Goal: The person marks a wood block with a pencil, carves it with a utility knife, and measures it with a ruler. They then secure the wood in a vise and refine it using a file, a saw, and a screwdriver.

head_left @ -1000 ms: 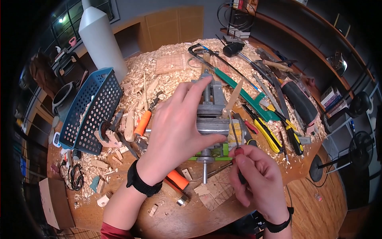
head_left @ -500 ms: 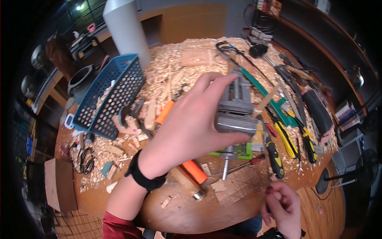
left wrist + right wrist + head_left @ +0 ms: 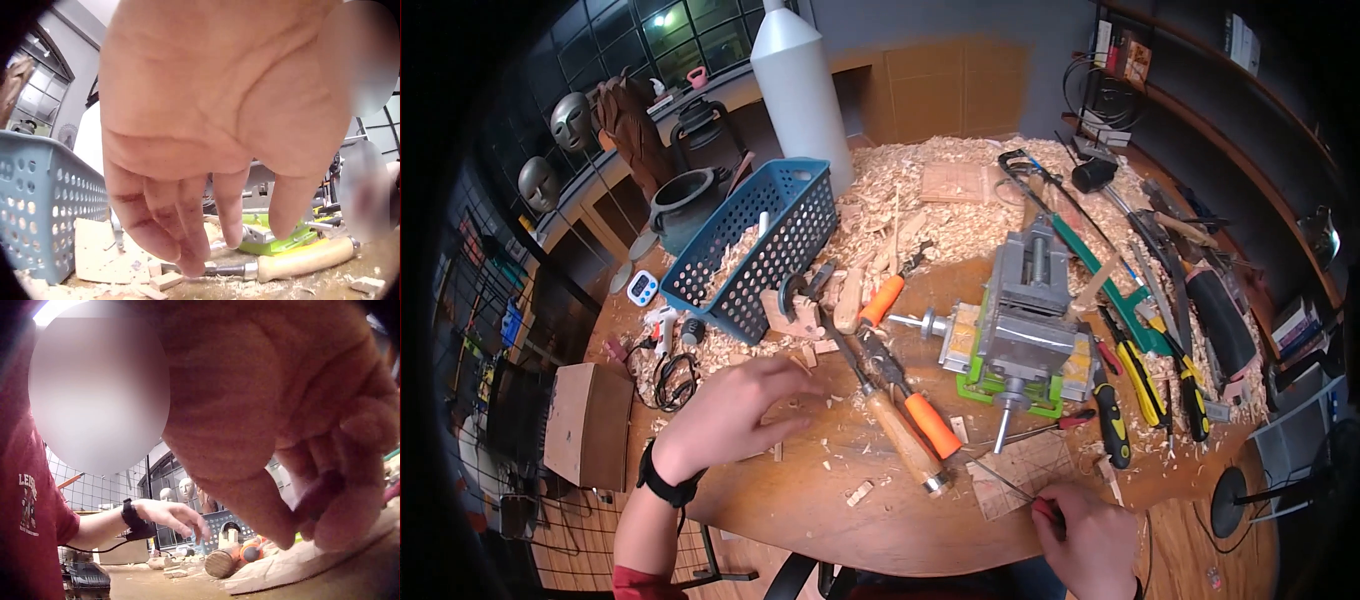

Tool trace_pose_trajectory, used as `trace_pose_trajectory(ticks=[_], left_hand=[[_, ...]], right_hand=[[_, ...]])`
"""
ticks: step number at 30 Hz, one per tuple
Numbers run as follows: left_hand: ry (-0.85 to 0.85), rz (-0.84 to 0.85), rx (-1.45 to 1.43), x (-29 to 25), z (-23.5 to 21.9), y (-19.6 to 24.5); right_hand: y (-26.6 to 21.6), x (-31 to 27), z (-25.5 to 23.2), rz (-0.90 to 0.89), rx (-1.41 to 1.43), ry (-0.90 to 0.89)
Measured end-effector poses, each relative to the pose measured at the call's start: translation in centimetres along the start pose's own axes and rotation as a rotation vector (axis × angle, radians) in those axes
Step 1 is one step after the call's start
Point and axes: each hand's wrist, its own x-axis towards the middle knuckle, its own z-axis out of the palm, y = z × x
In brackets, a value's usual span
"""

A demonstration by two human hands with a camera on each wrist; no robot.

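My right hand [image 3: 1095,540] grips a thin-shafted tool [image 3: 1002,479] by its red and dark handle, mostly hidden in the fingers. The shaft points left over a flat wooden board [image 3: 995,503] near the table's front edge. My left hand [image 3: 735,415] hovers above the table on the left, fingers loosely bent and holding nothing. In the left wrist view, a wooden-handled chisel [image 3: 306,257] lies beyond the fingertips. Beside it is an orange-handled tool [image 3: 932,427]. A grey metal vise [image 3: 1025,345] on a green base stands behind the board.
A blue perforated basket [image 3: 750,270] holding shavings stands at the back left, near a wooden box [image 3: 588,425]. Wood shavings [image 3: 880,170] cover the rear. Yellow-and-black handled tools [image 3: 1135,370] and a green-framed saw [image 3: 1115,290] lie right of the vise.
My left hand has left its place over the vise and moved left and down toward the front-left of the table. My right hand, still holding the thin tool, has moved down, away from the vise.
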Motion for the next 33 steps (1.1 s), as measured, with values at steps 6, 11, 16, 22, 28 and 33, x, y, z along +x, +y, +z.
trace_pose_trajectory(ticks=[6, 11, 16, 22, 28, 33], left_hand=[[0.057, -0.083, 0.156, -0.7, -0.4, -1.0], [0.086, -0.149, 0.095, -0.2, -0.7, -0.8], [0.015, 0.022, 0.094, 1.2, 0.9, 2.7], [-0.022, 0.055, 0.101, 2.9, 1.3, 4.7], [-0.025, 0.101, 0.065, 3.1, 1.9, 5.4], [0.043, 0.123, 0.036, 4.8, 1.4, 6.7]], right_hand=[[0.1, 1.0, -0.6, 0.062, -0.138, -0.017], [0.8, 2.7, 2.2, -0.132, -0.066, 0.222], [1.5, 3.1, 2.1, -0.158, -0.055, 0.284], [3.1, 3.4, 0.6, -0.136, 0.007, 0.216], [5.5, 5.7, 0.0, -0.240, 0.071, 0.214], [6.9, 8.4, -0.7, -0.346, -0.167, 0.179]])
